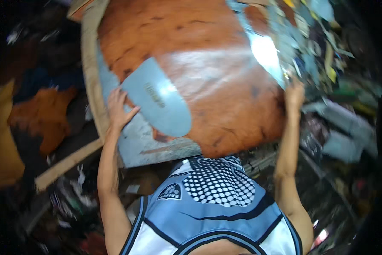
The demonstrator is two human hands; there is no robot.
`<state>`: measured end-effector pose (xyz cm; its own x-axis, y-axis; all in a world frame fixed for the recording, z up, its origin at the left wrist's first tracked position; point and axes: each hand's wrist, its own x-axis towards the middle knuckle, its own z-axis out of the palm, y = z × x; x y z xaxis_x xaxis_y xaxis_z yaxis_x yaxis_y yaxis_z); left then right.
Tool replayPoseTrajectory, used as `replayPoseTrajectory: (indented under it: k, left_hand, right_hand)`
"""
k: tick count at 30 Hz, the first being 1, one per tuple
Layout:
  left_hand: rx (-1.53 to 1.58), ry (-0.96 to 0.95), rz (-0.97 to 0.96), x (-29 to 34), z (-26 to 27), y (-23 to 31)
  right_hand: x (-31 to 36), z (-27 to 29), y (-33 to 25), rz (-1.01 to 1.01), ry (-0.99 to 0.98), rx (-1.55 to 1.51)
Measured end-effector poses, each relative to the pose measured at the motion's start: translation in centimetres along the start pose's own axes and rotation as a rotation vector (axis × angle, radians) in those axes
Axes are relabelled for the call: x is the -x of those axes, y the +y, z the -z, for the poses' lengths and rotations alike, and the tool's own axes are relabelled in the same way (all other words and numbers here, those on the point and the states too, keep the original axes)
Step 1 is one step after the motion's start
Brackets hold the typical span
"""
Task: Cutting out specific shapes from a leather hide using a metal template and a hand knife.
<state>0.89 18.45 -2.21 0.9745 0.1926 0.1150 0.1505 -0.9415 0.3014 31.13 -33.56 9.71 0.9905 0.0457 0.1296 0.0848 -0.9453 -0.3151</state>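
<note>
A large brown leather hide [225,93] covers most of the work board [150,151]. On its left part lies a flat grey template [157,108] with rounded ends and dark lettering. My left hand [119,108] rests at the template's left edge, fingers and thumb spread; whether it presses on the template or only touches beside it is hard to tell. Beyond the hide's right edge, my right hand [294,93] is closed and slightly blurred. Something small and shiny shows at its fingertips, too unclear to name.
A wooden strip [91,72] runs along the board's left side, and another plank [69,163] juts out at lower left. Scraps of material [327,46] are heaped at right. Orange leather pieces [42,117] lie at far left.
</note>
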Motion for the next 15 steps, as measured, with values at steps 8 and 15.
replayPoseTrajectory:
  k: [8,15]
  left_hand:
    - [-0.096,-0.178,0.121,-0.8,1.7,1.3]
    - [-0.148,-0.244,0.165,-1.9,2.4,0.9]
  right_hand:
    - [-6.9,-5.5,14.7,0.146,-0.395,-0.066]
    - [-7.9,-5.8,15.5,0.023,-0.579,-0.115]
